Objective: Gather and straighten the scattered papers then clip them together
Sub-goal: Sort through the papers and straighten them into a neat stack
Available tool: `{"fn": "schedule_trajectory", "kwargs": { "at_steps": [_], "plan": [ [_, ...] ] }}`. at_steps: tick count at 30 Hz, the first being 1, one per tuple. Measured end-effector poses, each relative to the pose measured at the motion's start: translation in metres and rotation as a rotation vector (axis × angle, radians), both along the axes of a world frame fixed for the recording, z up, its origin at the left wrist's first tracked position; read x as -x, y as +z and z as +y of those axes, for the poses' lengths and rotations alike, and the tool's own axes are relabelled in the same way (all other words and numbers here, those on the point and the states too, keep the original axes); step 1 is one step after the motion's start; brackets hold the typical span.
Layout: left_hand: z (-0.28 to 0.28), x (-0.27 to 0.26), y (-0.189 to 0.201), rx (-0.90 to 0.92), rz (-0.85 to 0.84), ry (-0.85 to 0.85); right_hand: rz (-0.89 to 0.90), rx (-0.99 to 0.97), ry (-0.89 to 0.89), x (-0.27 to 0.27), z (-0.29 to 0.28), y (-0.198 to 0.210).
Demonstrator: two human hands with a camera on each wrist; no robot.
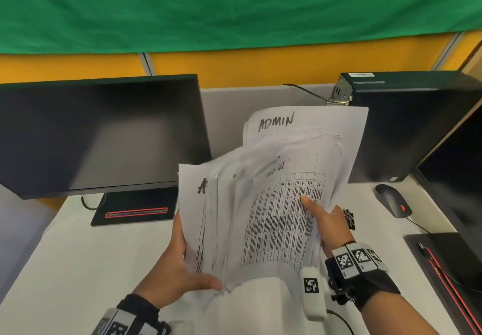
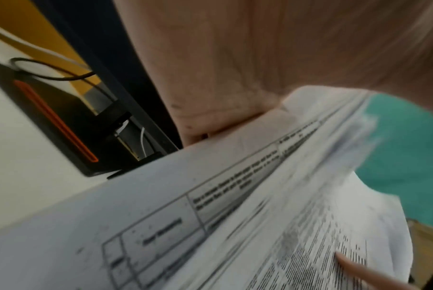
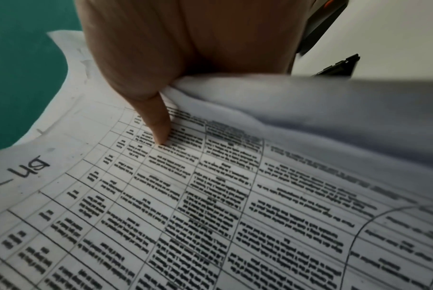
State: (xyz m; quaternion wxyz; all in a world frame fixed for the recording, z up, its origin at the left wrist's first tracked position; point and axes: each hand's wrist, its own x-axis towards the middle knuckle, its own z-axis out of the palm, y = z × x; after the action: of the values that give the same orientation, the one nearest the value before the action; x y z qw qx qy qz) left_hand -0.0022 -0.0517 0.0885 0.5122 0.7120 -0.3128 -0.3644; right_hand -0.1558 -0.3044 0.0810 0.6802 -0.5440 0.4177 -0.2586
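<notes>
A loose, uneven stack of printed papers (image 1: 273,204) stands nearly upright over the white desk (image 1: 91,269), its sheets fanned and askew; a back sheet reads "ADMIN". My left hand (image 1: 187,264) grips the stack's lower left edge, thumb in front and fingers behind. My right hand (image 1: 320,217) holds the right edge, with its thumb (image 3: 158,125) pressed on the printed table of the front sheet (image 3: 210,196). In the left wrist view the sheet edges (image 2: 210,206) are blurred. A black binder clip (image 1: 349,218) lies on the desk just behind my right hand.
A dark monitor (image 1: 99,133) on a base (image 1: 135,209) stands at the left, a black computer tower (image 1: 407,120) at the back right. A black mouse (image 1: 392,200) and a second screen (image 1: 459,178) are at the right. A black pad (image 1: 443,261) lies near the right edge.
</notes>
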Motion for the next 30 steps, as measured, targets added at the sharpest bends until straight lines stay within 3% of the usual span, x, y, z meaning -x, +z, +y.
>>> {"fn": "schedule_trajectory", "kwargs": {
  "at_steps": [3, 7, 13, 19, 22, 24, 25, 30],
  "plan": [
    [-0.008, -0.002, -0.002, 0.077, -0.121, 0.123, -0.048, -0.009, 0.072, 0.004, 0.006, 0.001],
    [-0.02, -0.018, -0.005, 0.124, -0.069, 0.339, -0.099, -0.044, 0.236, 0.011, 0.012, 0.006],
    [-0.018, -0.031, 0.025, 0.237, -0.018, 0.213, -0.163, 0.072, 0.354, 0.029, 0.004, 0.028],
    [-0.017, -0.026, 0.015, -0.009, -0.025, 0.113, 0.094, 0.183, 0.504, 0.029, 0.001, 0.011],
    [-0.015, -0.016, 0.027, -0.092, -0.161, -0.002, 0.133, 0.253, 0.512, 0.022, 0.005, 0.009],
    [-0.021, -0.009, 0.045, -0.027, -0.11, 0.104, 0.091, 0.262, 0.482, 0.02, 0.007, 0.015],
    [-0.025, -0.017, 0.034, 0.02, -0.11, 0.157, 0.07, 0.246, 0.453, 0.019, 0.005, 0.017],
    [-0.023, -0.026, 0.031, 0.137, -0.02, 0.126, -0.078, 0.104, 0.401, 0.024, 0.001, 0.018]
  ]
}}
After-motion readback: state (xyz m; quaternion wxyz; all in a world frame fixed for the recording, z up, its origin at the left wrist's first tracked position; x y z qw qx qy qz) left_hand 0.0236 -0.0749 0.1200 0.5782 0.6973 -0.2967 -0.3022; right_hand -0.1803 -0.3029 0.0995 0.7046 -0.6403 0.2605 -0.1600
